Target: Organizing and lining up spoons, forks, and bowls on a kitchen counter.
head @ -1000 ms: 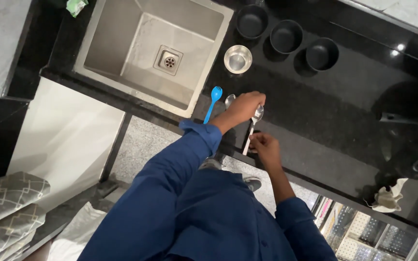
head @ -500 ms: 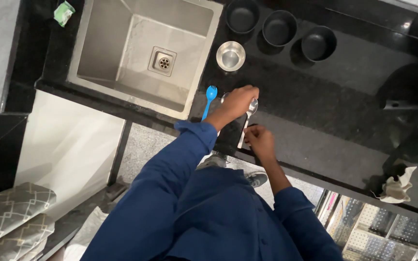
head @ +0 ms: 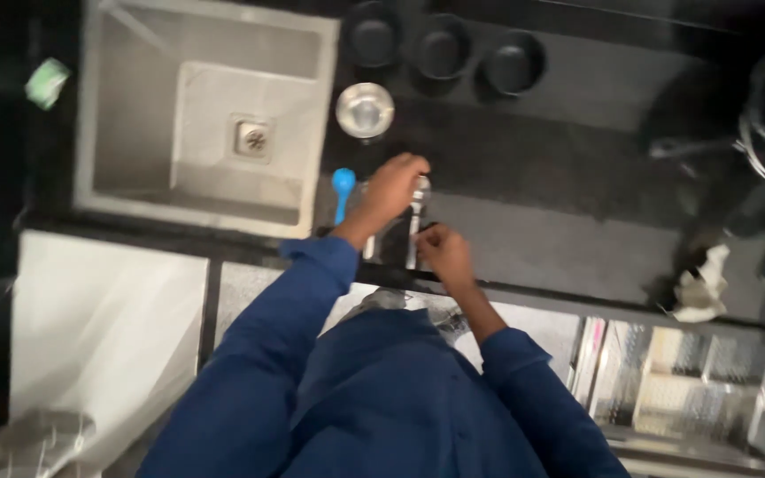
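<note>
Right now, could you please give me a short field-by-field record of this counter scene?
Surface: black counter, steel sink at one end
Left hand: on the upper end of a metal spoon
Right hand: at the spoon's lower end
Beside the hands: blue spoon
Beyond the hands: steel cup, three black bowls
Counter edge: crumpled paper

From up here I see both my arms in blue sleeves reaching forward and converging in front of my chest. My left hand (head: 393, 188) stretches farther out, wrist bent, fingers curled downward. My right hand (head: 444, 250) sits closer to my body, just beside the left, fingers folded into a loose fist, forearm bare below the cuff.
</note>
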